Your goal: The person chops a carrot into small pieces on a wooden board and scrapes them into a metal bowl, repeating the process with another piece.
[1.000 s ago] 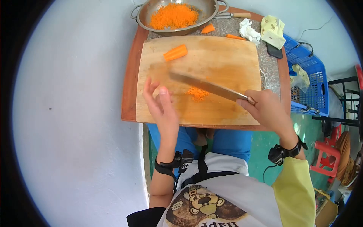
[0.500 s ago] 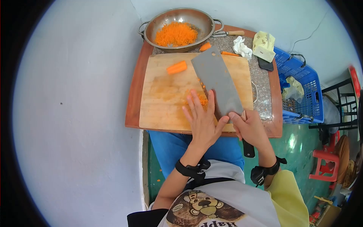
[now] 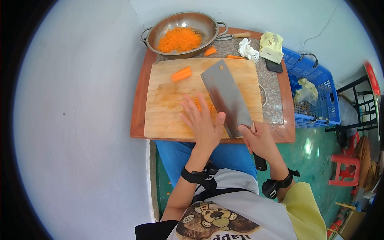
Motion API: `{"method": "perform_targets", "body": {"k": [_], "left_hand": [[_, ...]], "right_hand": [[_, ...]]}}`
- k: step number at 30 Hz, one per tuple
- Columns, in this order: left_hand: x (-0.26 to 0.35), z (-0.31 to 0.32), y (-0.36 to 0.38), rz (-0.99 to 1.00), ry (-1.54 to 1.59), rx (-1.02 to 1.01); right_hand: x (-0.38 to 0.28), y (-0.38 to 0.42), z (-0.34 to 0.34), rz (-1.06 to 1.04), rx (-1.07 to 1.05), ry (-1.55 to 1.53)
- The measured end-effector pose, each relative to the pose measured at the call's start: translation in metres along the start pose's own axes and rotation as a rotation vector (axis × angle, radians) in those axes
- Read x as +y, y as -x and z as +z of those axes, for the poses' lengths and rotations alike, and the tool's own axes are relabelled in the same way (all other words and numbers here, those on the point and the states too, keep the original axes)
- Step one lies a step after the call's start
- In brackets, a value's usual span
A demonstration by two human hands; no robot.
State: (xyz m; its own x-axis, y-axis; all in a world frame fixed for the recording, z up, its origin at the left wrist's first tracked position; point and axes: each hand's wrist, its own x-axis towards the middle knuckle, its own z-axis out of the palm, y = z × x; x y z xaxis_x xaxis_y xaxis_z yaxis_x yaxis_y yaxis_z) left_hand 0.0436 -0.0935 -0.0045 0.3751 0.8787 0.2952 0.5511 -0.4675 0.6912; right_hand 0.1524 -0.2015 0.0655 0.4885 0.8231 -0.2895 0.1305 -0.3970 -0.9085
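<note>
My right hand (image 3: 259, 139) grips a broad cleaver (image 3: 226, 94) where handle and blade meet; the black handle end sticks out below the fist. The blade slants up and left over the wooden cutting board (image 3: 164, 116). My left hand (image 3: 203, 122) is spread, fingers apart, beside the blade's left edge. A small heap of chopped carrot (image 3: 205, 106) lies on the board, partly hidden behind the left fingers. Farther up the board is a piece of peeled carrot (image 3: 181, 74). Shredded carrot (image 3: 180, 39) sits in a metal two-handled pan (image 3: 160, 30) at the back.
Behind the board are a carrot chunk (image 3: 210, 51), a wooden-handled tool (image 3: 236, 36), crumpled tissue (image 3: 249, 50), a tissue pack (image 3: 272, 46) and a dark phone (image 3: 274, 65). A blue basket (image 3: 316, 78) stands right of the table, a wall on the left.
My left hand has come away from the blade, shifting slightly left with fingers spread. The cleaver tip has dropped a little in view, and the whole scene has shifted slightly left.
</note>
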Motion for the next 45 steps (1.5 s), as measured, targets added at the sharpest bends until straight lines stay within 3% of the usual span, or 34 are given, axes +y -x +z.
{"method": "perform_targets", "body": {"k": [2, 6, 8, 10, 14, 16, 19, 21, 22, 24, 29, 39, 45], "left_hand": [[0.008, -0.006, -0.001, 0.168, -0.135, -0.099], [0.003, 0.003, -0.004, 0.172, -0.092, -0.127], [-0.01, 0.008, -0.007, -0.003, -0.15, -0.126], [-0.019, 0.006, -0.007, -0.022, -0.169, -0.11], [-0.034, -0.028, -0.01, -0.025, 0.152, -0.038], [-0.046, -0.044, -0.012, -0.025, 0.298, -0.024], [-0.063, -0.054, -0.011, -0.032, 0.315, -0.095], [-0.068, -0.059, -0.004, -0.143, -0.081, -0.134], [-0.071, -0.061, -0.001, -0.141, -0.084, -0.137], [-0.074, -0.065, 0.005, -0.127, -0.384, -0.143], [-0.089, -0.067, 0.018, -0.101, -0.42, -0.151], [-0.09, -0.071, -0.005, 0.01, -0.429, -0.294], [-0.106, -0.079, -0.014, 0.051, -0.423, -0.248]], "right_hand": [[0.005, -0.001, 0.0, -0.008, 0.0, 0.02], [0.01, 0.002, -0.001, -0.016, -0.01, 0.067], [0.01, 0.006, -0.003, -0.029, 0.03, 0.052], [0.01, 0.009, -0.007, -0.04, 0.062, 0.04], [0.014, 0.013, -0.032, -0.183, 0.188, 0.33], [0.013, 0.013, -0.045, 0.096, 0.135, 0.074], [0.04, 0.008, -0.055, 0.141, 0.084, -0.014], [0.044, 0.008, -0.05, 0.179, 0.065, -0.073], [0.045, 0.011, -0.044, 0.238, 0.081, -0.129], [0.049, 0.017, -0.032, 0.303, 0.102, -0.186], [0.048, 0.024, -0.007, 0.404, 0.082, -0.319], [0.034, 0.008, 0.052, 0.404, 0.068, -0.413], [0.039, -0.001, 0.07, 0.368, 0.004, -0.419]]}}
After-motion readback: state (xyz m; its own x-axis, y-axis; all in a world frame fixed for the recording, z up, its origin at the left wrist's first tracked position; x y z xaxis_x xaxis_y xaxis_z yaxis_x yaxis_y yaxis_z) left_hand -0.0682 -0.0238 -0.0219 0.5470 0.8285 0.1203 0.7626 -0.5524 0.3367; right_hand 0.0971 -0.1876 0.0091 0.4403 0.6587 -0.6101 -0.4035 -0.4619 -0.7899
